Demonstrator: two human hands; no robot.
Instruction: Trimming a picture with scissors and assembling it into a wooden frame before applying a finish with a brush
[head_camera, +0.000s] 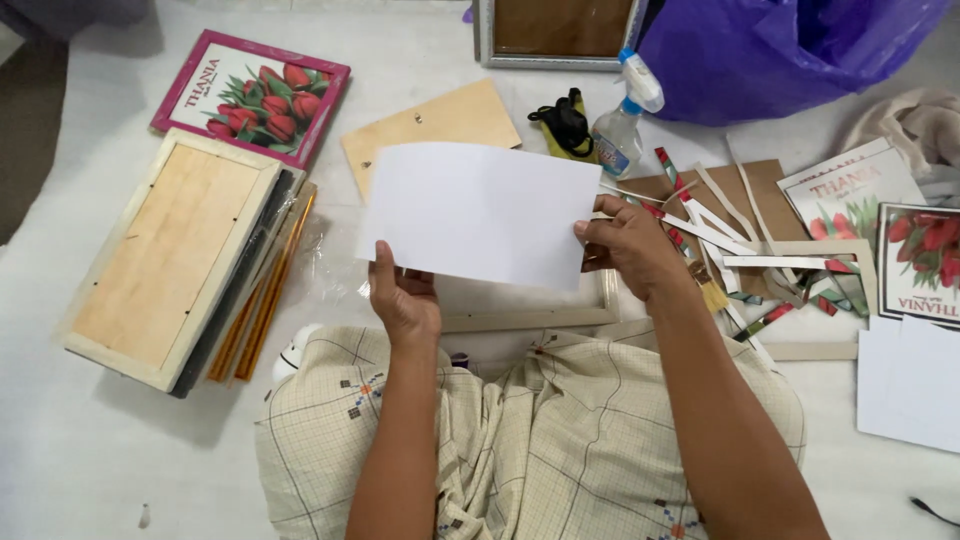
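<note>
- Covering most of what lay beneath it, a white sheet of paper (480, 212) hid the middle of a pale frame (530, 315) on the floor, so that only the frame's lower rail and right corner showed.
- The fingers of the left hand (404, 300) lay behind the sheet and could not be seen; only the thumb showed, pressed on the sheet's lower left edge.
- The right hand (630, 245) pinched the sheet's right edge, thumb in front, the other fingers curled and partly hidden behind the paper.
- The sheet was held up between the two hands, slightly tilted, above the lap in checked cloth (530, 440).
- A silver frame (555, 35) was cut off by the top edge of the picture, and a purple plastic bag (770, 50) ran out of view at the upper right.
- A spray bottle (625, 120) stood just beyond the sheet's upper right corner; a black and yellow thing beside it was hard to make out.
- Tulip prints (915, 255) at the right were cut off by the picture's edge, with cut strips (720, 235) scattered near the right hand.
- A stack of frames (170, 255) lay face down, well to the left of the left hand.
</note>
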